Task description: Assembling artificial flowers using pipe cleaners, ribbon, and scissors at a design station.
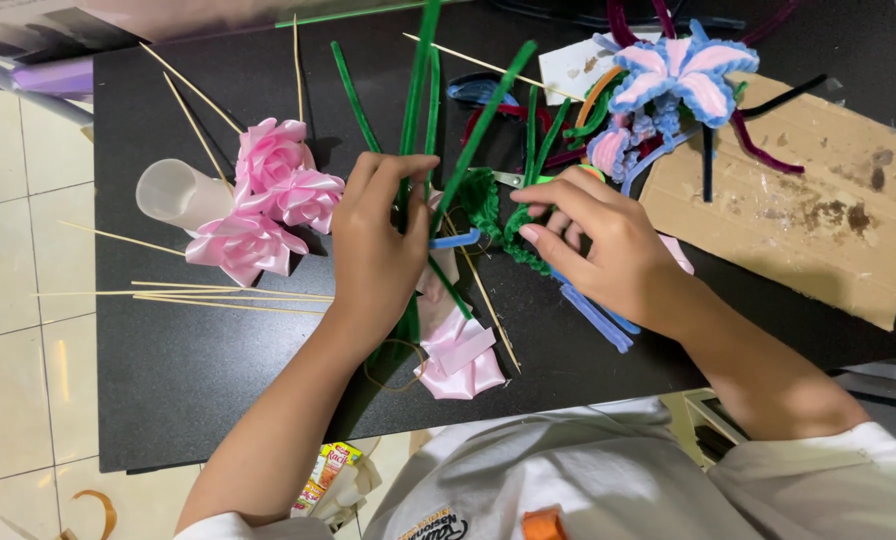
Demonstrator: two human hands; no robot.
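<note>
Both forearms are bare and rise from the bottom of the view toward the middle, converging as they go. The left hand [378, 250] comes in from about seven o'clock, its back to the camera and the wrist nearly straight; its fingers [408, 170] curl toward one o'clock and close in a pinch — thumb hidden beneath. The right hand [608, 245] enters from about four o'clock along a forearm that slants in from the lower right corner. Its wrist bends slightly and its fingers point toward nine o'clock, loosely bunched, the fingertips [530, 235] drawn together — nails showing. The two hands sit near each other without touching.
</note>
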